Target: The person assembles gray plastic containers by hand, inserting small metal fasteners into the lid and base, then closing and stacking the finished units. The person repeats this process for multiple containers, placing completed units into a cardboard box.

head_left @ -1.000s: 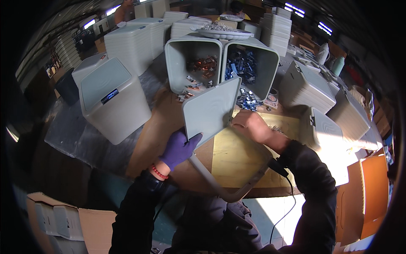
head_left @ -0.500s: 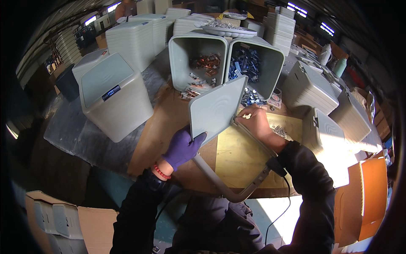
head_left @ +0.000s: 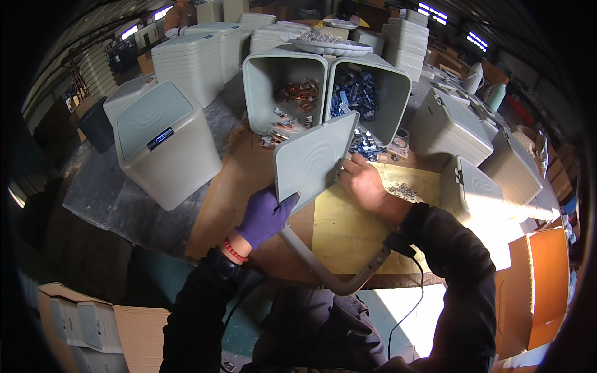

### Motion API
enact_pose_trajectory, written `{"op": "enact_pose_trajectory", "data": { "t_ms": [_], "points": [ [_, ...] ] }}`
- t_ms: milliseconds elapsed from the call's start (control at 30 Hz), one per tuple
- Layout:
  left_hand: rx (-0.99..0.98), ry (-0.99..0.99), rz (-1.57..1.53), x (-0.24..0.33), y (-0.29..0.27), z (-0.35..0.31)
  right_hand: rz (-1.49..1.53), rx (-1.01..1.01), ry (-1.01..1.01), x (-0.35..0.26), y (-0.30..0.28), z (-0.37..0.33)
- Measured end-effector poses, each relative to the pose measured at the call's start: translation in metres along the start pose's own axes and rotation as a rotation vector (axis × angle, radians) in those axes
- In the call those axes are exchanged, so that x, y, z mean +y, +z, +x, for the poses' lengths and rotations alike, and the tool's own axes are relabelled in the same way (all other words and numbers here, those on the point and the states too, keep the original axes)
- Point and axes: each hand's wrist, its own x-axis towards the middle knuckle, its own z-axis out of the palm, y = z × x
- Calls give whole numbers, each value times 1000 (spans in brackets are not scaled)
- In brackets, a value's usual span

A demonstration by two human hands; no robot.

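My left hand (head_left: 264,217), in a purple glove, grips the lower left corner of a pale grey-green bin lid (head_left: 311,165), thumb on its face. The lid is raised at a slant from a grey rim frame (head_left: 317,264) with a rounded corner towards me. My right hand (head_left: 365,186), bare, has its fingers pinched together at the lid's right edge, where it meets the frame. Whatever lies between those fingertips is too small to make out. Beyond the right wrist, small metal pieces (head_left: 403,190) lie on a yellow sheet (head_left: 339,233).
Two bins on their sides hold copper-coloured parts (head_left: 300,91) and blue parts (head_left: 357,93). A finished-looking lidded bin (head_left: 171,165) stands left. Stacked lids and bins (head_left: 451,130) line the right. A black cable (head_left: 410,314) hangs near my right forearm. Open cardboard boxes (head_left: 140,332) flank me.
My right fingers have shifted slightly at the lid's edge and the hand has turned a little. My left hand keeps its grip on the lid. The whole view has shifted slightly.
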Motion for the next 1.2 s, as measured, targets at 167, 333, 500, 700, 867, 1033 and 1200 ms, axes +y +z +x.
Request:
{"op": "enact_pose_trajectory", "data": {
  "t_ms": [167,333,500,700,867,1033,1200],
  "points": [
    [-13,-9,41,3,2,-1,166,30,599,-16,7,8],
    [75,10,178,-6,-8,5,280,-32,789,43,-17,11],
    [186,-79,439,-22,-22,13,267,-182,574,122,-13,-13],
    [252,-51,191,-23,-17,14,-8,-245,322,131,36,-13],
    [328,-12,212,-26,-11,14,184,-352,495,145,37,-1],
    [476,-8,285,-24,-16,17,321,-15,611,121,-14,7],
    [584,17,194,-9,-38,-7,1447,-80,486,13,-89,-32]
  ]
}}
